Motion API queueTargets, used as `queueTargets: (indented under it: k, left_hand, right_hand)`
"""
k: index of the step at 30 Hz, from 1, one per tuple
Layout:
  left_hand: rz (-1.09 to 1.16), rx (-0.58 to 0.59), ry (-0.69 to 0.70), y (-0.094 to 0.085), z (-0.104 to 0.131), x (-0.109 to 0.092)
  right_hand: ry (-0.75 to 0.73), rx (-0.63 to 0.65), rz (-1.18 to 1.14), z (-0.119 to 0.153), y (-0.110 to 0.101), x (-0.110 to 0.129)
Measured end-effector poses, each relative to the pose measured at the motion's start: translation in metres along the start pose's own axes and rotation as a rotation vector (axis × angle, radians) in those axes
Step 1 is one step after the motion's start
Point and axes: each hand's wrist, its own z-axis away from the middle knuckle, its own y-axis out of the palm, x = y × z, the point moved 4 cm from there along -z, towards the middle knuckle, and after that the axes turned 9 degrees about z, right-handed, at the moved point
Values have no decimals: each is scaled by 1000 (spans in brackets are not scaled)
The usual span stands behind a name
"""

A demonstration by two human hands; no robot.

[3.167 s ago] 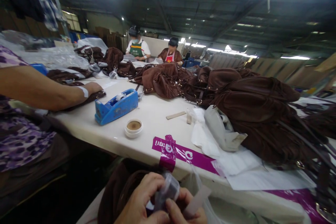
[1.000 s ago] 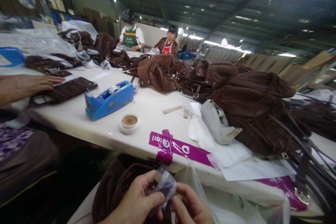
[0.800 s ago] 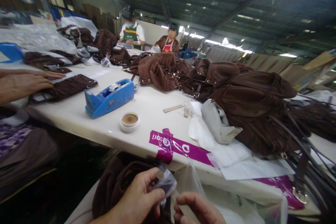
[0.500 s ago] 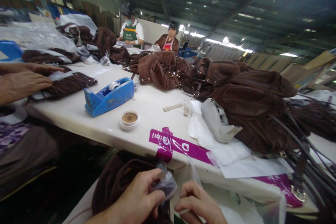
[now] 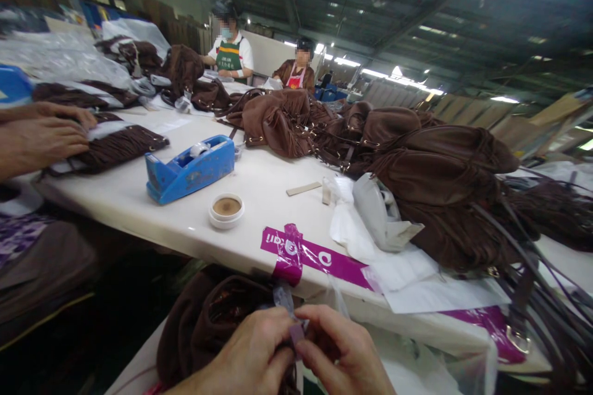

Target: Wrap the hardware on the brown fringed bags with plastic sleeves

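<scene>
My left hand (image 5: 259, 345) is closed on a bunched piece of clear plastic wrap (image 5: 283, 297) in front of the table edge. A small greyish-purple strip (image 5: 297, 333) shows at its fingertips. My right hand (image 5: 345, 345) meets it there, thumb and fingers pinched at the wrap and strip; exactly what each fingertip grips is partly hidden. Beneath and behind my left hand lies a dark brown leather bag (image 5: 192, 327), its gathered opening facing up.
On the table stand a blue tape dispenser (image 5: 189, 170) and a round white tub (image 5: 227, 210). Brown bags (image 5: 440, 179) are heaped right, beside white paper (image 5: 407, 268). Purple tape (image 5: 319, 257) marks the near edge. A co-worker's hands (image 5: 46, 139) rest on a bag at left; two people work behind.
My right hand has moved left and up to join my left hand at the plastic wrap; the two were apart before. The co-worker's hands at left have shifted slightly on the bag.
</scene>
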Motion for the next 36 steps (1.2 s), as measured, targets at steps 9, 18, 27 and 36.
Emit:
queueTargets:
  k: [9,18,27,36]
  left_hand:
    - [-171,16,-35,-1,5,9]
    - [-29,69,-139,-8,4,-13]
    - [405,65,-320,-5,-10,11]
    - [-7,-60,-216,-7,-3,5]
  right_hand:
    - [127,-64,-81,-4,8,-2]
    - [-225,-189,-86,-15,-1,14]
    - [-34,-96,-127,-18,8,8]
    - [-29,-16,-64,-24,-4,16]
